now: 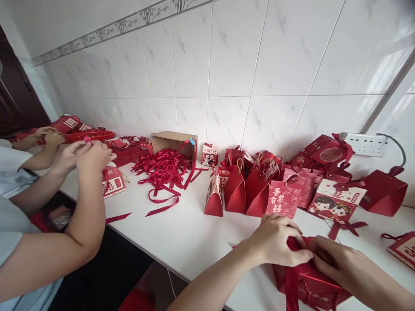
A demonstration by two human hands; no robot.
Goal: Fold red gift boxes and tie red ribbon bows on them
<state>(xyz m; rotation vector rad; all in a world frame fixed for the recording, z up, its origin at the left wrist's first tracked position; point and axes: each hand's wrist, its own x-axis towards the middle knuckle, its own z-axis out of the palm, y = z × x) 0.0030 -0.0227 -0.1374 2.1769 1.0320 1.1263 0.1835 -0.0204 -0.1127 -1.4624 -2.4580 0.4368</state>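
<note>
At the lower right, a red box [311,280] with cord handles stands near the table's front edge. My left hand [280,242] is on its top left side, thumb and fingers closed on a red ribbon [292,287] that hangs down the box's front. Against it, my right hand [335,259] rests on the top right side, its fingers bent and pressed together at the box's upper edge; whatever they pinch is hidden. Just behind my left hand stands a pink card box [282,198]. A white-and-red box with two cartoon faces [335,201] stands behind my right hand.
Red gift boxes [235,190] line the wall side. A pile of red ribbons [165,168] spills from a cardboard box [173,141]. A power strip [365,144] sits against the wall at right. Other people's hands [86,155] work at the left of the white table [194,242].
</note>
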